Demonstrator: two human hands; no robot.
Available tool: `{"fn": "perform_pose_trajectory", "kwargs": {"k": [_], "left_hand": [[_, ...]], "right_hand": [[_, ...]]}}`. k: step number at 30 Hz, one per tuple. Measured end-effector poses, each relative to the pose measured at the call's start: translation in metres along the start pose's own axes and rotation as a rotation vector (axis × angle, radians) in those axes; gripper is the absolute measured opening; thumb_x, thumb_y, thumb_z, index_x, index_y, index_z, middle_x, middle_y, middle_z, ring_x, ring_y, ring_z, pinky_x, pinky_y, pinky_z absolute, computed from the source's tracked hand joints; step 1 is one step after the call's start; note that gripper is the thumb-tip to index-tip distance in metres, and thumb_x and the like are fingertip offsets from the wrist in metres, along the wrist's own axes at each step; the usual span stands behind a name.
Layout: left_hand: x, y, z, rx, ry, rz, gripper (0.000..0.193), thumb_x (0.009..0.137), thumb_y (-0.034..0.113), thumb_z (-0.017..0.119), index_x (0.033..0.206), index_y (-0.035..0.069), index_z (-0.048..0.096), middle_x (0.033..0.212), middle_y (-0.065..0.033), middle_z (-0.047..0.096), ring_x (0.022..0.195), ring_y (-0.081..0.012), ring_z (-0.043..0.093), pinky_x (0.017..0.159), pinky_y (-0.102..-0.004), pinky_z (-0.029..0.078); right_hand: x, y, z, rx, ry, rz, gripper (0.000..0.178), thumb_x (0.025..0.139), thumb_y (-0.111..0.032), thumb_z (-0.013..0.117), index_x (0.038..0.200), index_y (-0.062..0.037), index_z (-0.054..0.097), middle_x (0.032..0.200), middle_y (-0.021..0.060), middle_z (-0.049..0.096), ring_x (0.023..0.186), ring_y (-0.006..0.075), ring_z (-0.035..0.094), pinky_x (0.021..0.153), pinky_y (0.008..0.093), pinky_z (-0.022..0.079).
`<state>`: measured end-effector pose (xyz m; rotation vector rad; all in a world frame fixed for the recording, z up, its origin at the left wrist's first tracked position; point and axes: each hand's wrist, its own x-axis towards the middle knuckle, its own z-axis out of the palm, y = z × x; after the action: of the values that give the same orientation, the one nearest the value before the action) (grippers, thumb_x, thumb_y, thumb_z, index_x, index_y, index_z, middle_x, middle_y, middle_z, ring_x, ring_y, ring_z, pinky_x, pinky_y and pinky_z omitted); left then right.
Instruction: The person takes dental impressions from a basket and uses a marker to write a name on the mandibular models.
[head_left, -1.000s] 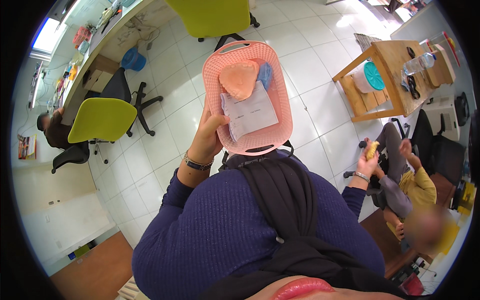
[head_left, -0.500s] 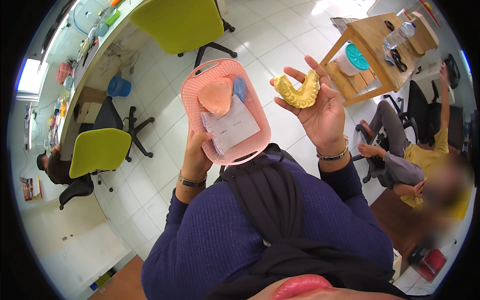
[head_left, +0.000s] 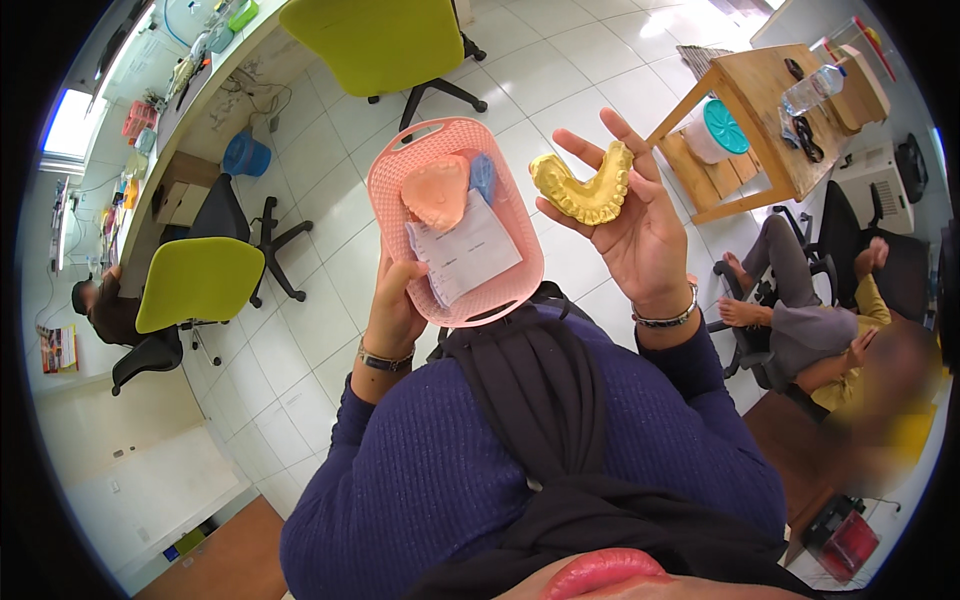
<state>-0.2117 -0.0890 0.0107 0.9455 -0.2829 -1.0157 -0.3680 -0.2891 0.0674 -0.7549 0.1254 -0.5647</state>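
My left hand (head_left: 398, 300) grips the near left rim of a pink plastic basket (head_left: 392, 210), its thumb over the edge. Inside lie a peach-coloured dental cast (head_left: 437, 192), a white paper slip (head_left: 468, 255) and a crumpled blue piece (head_left: 483, 177) whose kind I cannot make out. To the right of the basket, my right hand (head_left: 640, 235) is palm up and holds a yellow horseshoe-shaped dental cast (head_left: 585, 190). The cast rests against the fingers, with its row of teeth facing the palm side. Some fingers stretch out beyond it.
A green office chair (head_left: 375, 45) stands ahead, another (head_left: 200, 285) at left by a long counter (head_left: 185, 130). At right are a wooden table (head_left: 745, 130) with a bottle (head_left: 812, 90), a teal-lidded tub (head_left: 715, 132) and a seated person (head_left: 800, 320). Another person (head_left: 105, 315) sits far left.
The yellow cast has tilted and shifted slightly left in my right hand. The view has turned a little. The person at right has lowered a raised arm.
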Motion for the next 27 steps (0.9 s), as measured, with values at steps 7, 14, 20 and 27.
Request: {"fn": "perform_pose_trajectory", "kwargs": {"k": [7, 14, 20, 27], "left_hand": [[0.005, 0.002, 0.006, 0.032, -0.009, -0.01, 0.077, 0.07, 0.006, 0.048, 0.141, 0.0, 0.021, 0.135, -0.0157, 0.039, 0.123, -0.0252, 0.044, 0.1, -0.0372, 0.043], [0.009, -0.003, 0.007, 0.078, -0.006, 0.066, 0.067, 0.075, 0.009, 0.049, 0.137, -0.005, 0.027, 0.13, -0.0195, 0.045, 0.118, -0.0288, 0.052, 0.097, -0.039, 0.047], [0.015, 0.0, 0.014, 0.093, 0.011, 0.053, 0.069, 0.076, 0.009, 0.049, 0.138, -0.004, 0.025, 0.131, -0.0191, 0.044, 0.119, -0.0285, 0.05, 0.098, -0.039, 0.045], [0.02, 0.005, 0.021, 0.051, -0.004, 0.017, 0.081, 0.068, 0.005, 0.049, 0.142, 0.002, 0.018, 0.137, -0.0155, 0.036, 0.126, -0.0262, 0.041, 0.103, -0.0375, 0.04]], "right_hand": [[-0.001, -0.002, -0.002, 0.002, 0.002, -0.002, 0.05, 0.096, -0.022, 0.029, 0.144, -0.011, 0.02, 0.14, 0.0255, 0.034, 0.12, 0.0356, 0.05, 0.096, 0.0506, 0.048], [0.0, -0.003, -0.003, -0.02, 0.02, 0.005, 0.05, 0.096, -0.022, 0.027, 0.144, -0.0103, 0.02, 0.14, 0.0254, 0.035, 0.12, 0.035, 0.05, 0.096, 0.0503, 0.048], [0.004, -0.005, -0.005, -0.034, 0.024, 0.011, 0.049, 0.096, -0.022, 0.026, 0.144, -0.0098, 0.02, 0.139, 0.0253, 0.036, 0.12, 0.0345, 0.051, 0.096, 0.0502, 0.049], [0.007, -0.006, -0.007, -0.078, 0.024, 0.022, 0.05, 0.096, -0.023, 0.027, 0.144, -0.0095, 0.02, 0.138, 0.0253, 0.037, 0.12, 0.0346, 0.051, 0.095, 0.0491, 0.05]]}}
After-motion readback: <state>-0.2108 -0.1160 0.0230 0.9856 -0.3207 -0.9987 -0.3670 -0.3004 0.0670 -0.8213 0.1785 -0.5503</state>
